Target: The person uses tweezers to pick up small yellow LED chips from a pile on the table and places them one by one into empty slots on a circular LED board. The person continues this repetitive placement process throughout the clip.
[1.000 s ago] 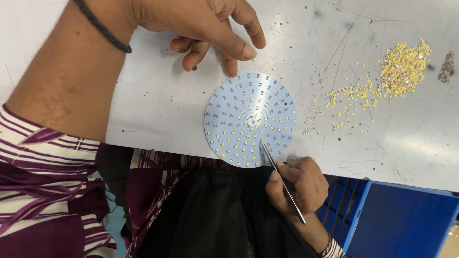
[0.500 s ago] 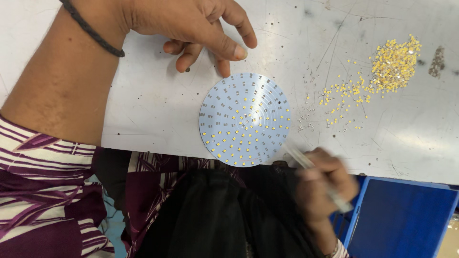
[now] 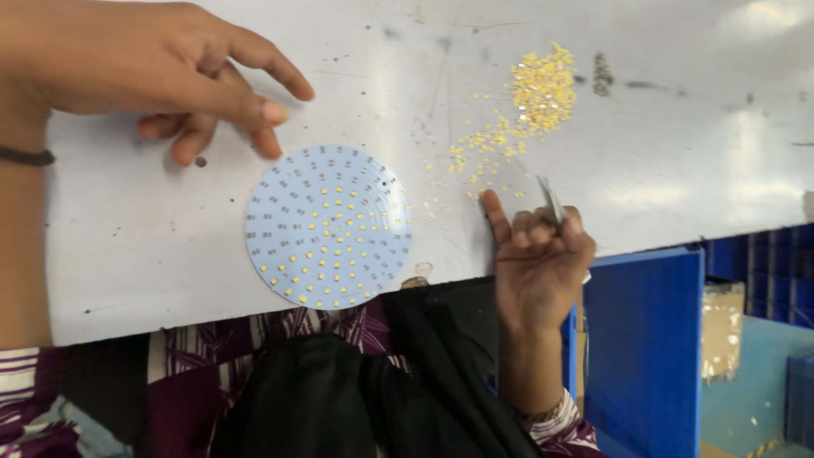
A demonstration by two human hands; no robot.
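Note:
A round white circuit board (image 3: 328, 226) dotted with small yellow chips lies at the near edge of the grey table (image 3: 695, 136). My left hand (image 3: 165, 72) hovers just above and to the left of the board, fingers curled, holding nothing. My right hand (image 3: 539, 254) is at the table's edge to the right of the board, closed on metal tweezers (image 3: 553, 202) that point up toward a pile of loose yellow chips (image 3: 524, 106).
A blue bin (image 3: 644, 348) stands below the table on the right, with a cardboard box (image 3: 721, 331) behind it. Dark cloth and a striped purple garment (image 3: 280, 390) cover my lap under the table edge.
My right hand has swung from the board's lower right edge out to the right, toward the loose chips. My left hand has drawn slightly back from the board.

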